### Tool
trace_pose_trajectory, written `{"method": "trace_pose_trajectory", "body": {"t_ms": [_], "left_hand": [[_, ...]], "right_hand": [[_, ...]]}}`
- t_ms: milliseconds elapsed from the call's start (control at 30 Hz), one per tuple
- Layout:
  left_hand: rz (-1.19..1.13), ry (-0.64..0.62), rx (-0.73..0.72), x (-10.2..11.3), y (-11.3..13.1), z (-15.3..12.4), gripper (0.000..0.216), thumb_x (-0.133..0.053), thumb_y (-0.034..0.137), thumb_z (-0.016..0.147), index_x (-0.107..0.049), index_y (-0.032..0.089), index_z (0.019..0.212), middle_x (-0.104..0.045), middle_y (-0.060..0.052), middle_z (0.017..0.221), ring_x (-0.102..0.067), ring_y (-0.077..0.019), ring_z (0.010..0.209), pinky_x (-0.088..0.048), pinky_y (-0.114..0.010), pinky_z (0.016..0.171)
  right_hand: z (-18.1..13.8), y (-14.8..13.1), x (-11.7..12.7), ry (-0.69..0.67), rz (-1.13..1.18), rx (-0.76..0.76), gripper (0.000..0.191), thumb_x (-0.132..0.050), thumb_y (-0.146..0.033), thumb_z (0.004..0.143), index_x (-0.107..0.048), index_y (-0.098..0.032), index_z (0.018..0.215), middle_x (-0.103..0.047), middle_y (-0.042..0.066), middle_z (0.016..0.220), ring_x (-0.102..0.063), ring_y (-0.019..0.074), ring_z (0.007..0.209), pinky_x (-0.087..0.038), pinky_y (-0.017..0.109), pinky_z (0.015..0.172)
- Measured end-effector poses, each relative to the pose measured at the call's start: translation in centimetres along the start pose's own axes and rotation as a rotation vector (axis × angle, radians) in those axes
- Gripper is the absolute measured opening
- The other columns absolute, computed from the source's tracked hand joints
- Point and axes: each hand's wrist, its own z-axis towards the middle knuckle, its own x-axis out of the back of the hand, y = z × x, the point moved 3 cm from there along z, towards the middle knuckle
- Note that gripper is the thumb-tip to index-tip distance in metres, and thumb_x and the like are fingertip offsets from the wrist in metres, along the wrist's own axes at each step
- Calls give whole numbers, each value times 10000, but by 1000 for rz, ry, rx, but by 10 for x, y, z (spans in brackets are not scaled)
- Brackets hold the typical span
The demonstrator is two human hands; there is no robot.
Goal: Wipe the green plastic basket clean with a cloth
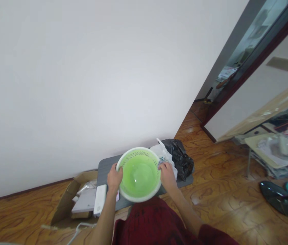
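A round green basin (139, 177) with a white rim and a band of lattice holes along its far side is between my hands, over the small grey table (108, 164). My left hand (115, 177) grips the rim at its left, thumb on the inner side. On the opposite side my right hand (168, 175) is closed at the rim, with a small patterned bit showing by its fingers that I cannot make out. Close beyond the right hand lie a white plastic bag (171, 157) and a black plastic bag (181, 158).
Left of the table, an open cardboard box (64, 207) holds papers and packets. A white oblong device (100, 200) lies at the table's left edge. The white wall (95, 85) rises behind. To the right stand a cluttered low table (260, 144) and a black round base (278, 200).
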Motion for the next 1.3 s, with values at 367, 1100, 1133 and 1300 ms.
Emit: {"method": "trace_pose_trajectory", "body": {"t_ms": [367,1100,1133,1300], "left_hand": [[8,19,-78,-4,-2,1,453,-482,330,943,-587,189,1361,-751,-122,1103,-717,-279,983,-536,-384,884],[3,81,-72,-6,-9,0,456,-481,334,935,-587,222,1364,-736,-117,1156,-696,-301,1045,-521,-409,912],[4,75,-75,-6,-10,0,457,-478,338,936,-587,224,1365,-736,-118,1157,-695,-303,1048,-521,-409,911],[55,38,-48,-6,-6,-1,472,-457,353,946,-564,238,1392,-742,-130,1130,-699,-317,1032,-526,-425,884]], "right_hand": [[37,3,7,-106,12,70,328,-453,-29,877,-688,-154,1069,-577,128,1142,-518,256,1095,-436,371,996],[66,21,-9,-30,87,43,346,-419,-196,992,-689,-120,1195,-715,138,1095,-654,248,1012,-513,375,942],[67,19,-5,14,97,77,353,-403,-180,995,-693,-123,1189,-709,136,1106,-641,243,1034,-503,376,965],[55,2,4,61,30,284,329,-444,-135,983,-723,-175,1152,-656,123,1147,-554,244,1119,-467,382,1019]]}}
